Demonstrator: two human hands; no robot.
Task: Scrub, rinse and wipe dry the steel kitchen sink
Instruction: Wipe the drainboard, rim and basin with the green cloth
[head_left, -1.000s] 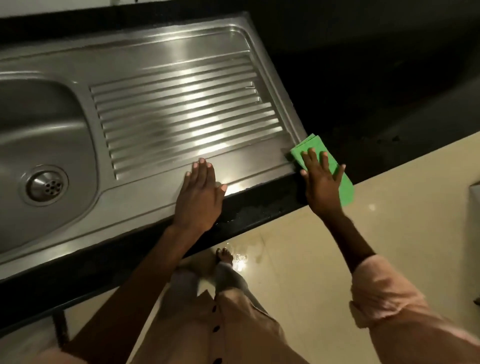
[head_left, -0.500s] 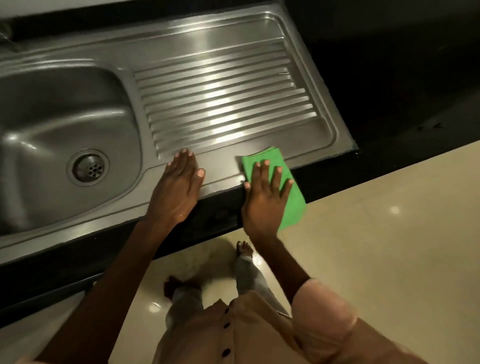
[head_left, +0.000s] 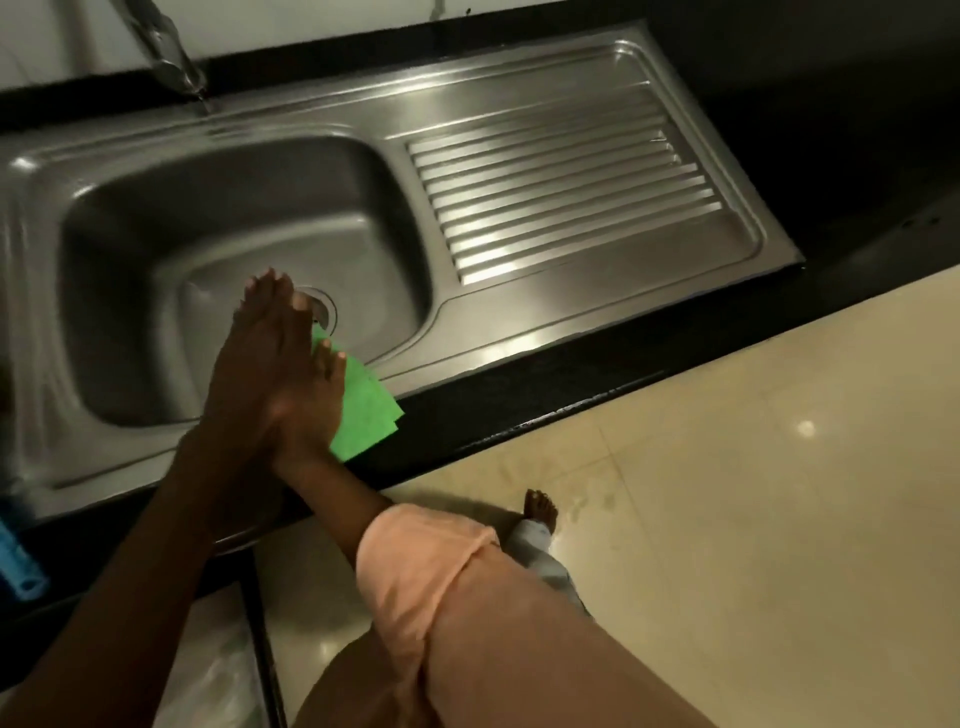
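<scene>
The steel sink (head_left: 363, 249) looks clean and mostly dry: no suds, scrub pad or running water shows, so scrubbing and rinsing seem to be done and this reads as the wiping stage. The ribbed drainboard (head_left: 566, 202) on the right shines without visible drops, which suggests it has had its pass; the basin walls, the floor around the drain (head_left: 324, 306) and the left rim probably remain, though blur makes wetness hard to judge. The folded green cloth (head_left: 366, 410) lies on the near rim of the basin, its near corner reaching toward the dark counter edge. The right hand (head_left: 311, 400) presses flat on the cloth with fingers extended, not curled round it. The left hand (head_left: 254, 358) overlaps it from the left with straight fingers stretched out over the basin toward the drain, gripping nothing; whether it rests on the steel or hovers I cannot tell. The sink is set into a black counter (head_left: 857, 156), well apart from the hands on the far right, with a tap (head_left: 171, 57) at the far left above the basin. A blue object (head_left: 18, 566) sits at the near left edge. Pale glossy floor tiles (head_left: 753, 467) lie near and right, where a bare foot (head_left: 540, 509) stands.
</scene>
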